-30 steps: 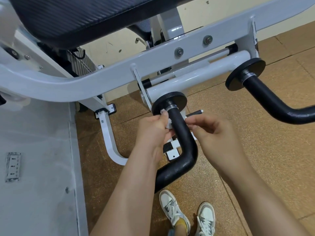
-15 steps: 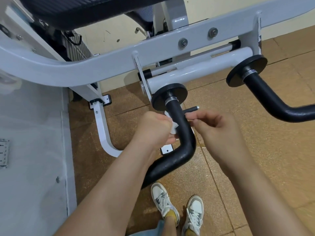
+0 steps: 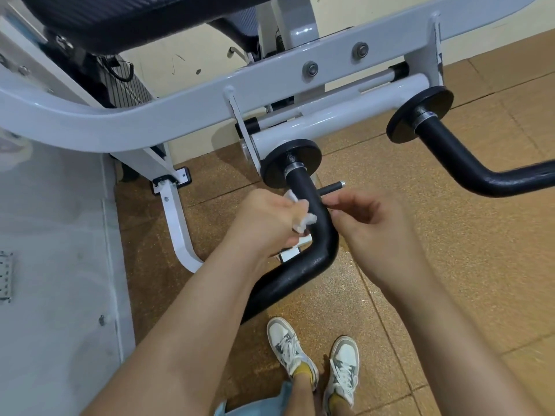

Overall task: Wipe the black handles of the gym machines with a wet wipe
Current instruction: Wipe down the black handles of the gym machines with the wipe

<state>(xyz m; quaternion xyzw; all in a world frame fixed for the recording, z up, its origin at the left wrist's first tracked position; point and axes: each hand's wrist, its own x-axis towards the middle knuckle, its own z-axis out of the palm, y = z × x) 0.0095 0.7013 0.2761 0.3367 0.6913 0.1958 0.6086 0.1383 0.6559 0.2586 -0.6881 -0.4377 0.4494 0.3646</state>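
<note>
A bent black handle [image 3: 315,235] hangs from a black disc [image 3: 290,162] on the white machine frame [image 3: 186,106]. My left hand [image 3: 264,223] holds a crumpled white wet wipe [image 3: 303,219] pressed against the left side of the handle's upper stretch. My right hand [image 3: 372,232] sits on the handle's right side, fingers curled near it with nothing visible in them. A second black handle [image 3: 468,163] with its own disc juts out at the upper right, untouched.
A dark padded seat [image 3: 144,16] overhangs at the top. A white machine leg [image 3: 177,226] curves down to the brown floor left of my hands. A pale panel [image 3: 54,265] fills the left. My two sneakers [image 3: 315,358] stand below the handle.
My left hand slid the wipe down the handle from just under the disc toward the bend. My right hand moved down alongside it.
</note>
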